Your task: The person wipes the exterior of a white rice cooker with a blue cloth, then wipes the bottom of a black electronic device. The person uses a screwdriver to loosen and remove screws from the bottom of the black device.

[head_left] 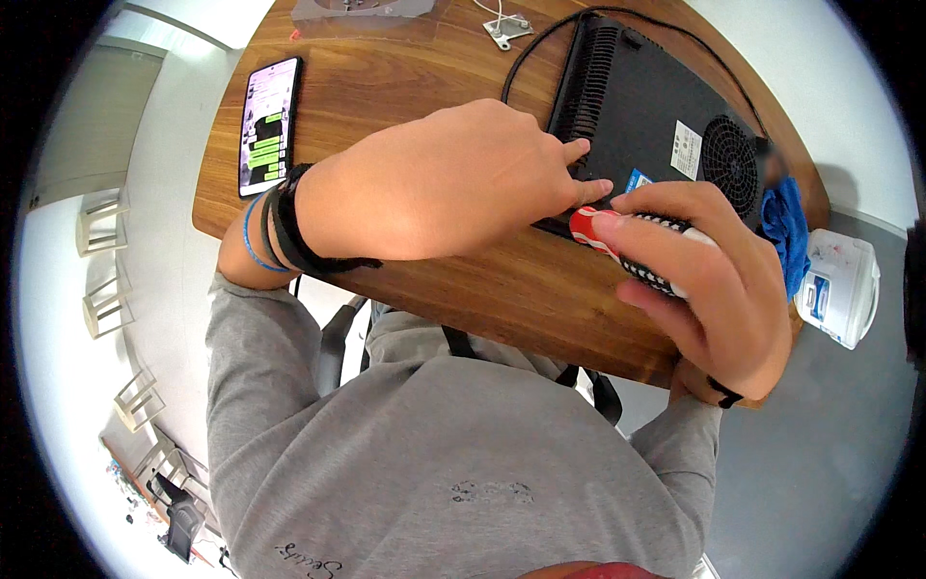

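A black flat appliance (627,106) lies underside up on the wooden table, with a slotted vent along its left side and a round fan grille (730,159) at the right. My left hand (444,179) reaches across to its near left corner, two fingertips apart and touching the casing; the other fingers are mostly hidden. In my right hand (733,280) is a screwdriver (656,275) with a red, black and white patterned handle, gripped between thumb and fingers. Its red end points toward the appliance's near edge. No shaft or tip shows.
A lit phone (270,125) lies at the table's left. A black cable (516,63) curves around the appliance. At the back are a small metal plate (508,31) with wires and a clear plastic part (362,10). A blue cloth (786,227) and a white tub (841,285) are at the right.
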Demonstrator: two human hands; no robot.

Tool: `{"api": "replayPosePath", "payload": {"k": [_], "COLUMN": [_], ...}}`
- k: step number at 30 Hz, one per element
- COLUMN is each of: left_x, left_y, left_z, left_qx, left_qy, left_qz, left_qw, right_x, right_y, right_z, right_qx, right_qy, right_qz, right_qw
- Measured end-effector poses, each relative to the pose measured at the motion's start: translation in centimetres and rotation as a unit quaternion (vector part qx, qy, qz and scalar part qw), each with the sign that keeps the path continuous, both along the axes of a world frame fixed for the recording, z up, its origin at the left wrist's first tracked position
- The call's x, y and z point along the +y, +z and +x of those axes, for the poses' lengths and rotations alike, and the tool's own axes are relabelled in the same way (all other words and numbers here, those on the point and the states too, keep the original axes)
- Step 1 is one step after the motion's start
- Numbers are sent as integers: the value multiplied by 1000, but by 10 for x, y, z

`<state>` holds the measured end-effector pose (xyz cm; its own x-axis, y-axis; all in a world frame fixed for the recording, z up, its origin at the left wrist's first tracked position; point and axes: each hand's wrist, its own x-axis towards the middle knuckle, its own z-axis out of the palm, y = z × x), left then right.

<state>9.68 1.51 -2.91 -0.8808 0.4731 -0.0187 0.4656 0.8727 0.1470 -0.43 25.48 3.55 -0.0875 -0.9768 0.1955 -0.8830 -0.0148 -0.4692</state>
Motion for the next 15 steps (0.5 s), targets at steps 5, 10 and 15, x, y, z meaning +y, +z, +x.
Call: {"api": "replayPosePath", "payload": {"k": [5, 10, 15], "left_x": [3, -1, 0], "left_y": [-1, -4, -3], "left_z": [0, 1, 1], "left_qx": [1, 41, 16], "left_qy": [14, -8, 3], "left_qz": [4, 27, 14], "left_qw": [1000, 999, 1000], "right_x": [-2, 4, 7], "right_y": [4, -2, 15], "right_z": [-6, -5, -2], "right_qx": [-62, -17, 61], "right_qy": [-45, -93, -91], "right_qz": [61, 6, 67], "right_qw": [995, 996, 992]}}
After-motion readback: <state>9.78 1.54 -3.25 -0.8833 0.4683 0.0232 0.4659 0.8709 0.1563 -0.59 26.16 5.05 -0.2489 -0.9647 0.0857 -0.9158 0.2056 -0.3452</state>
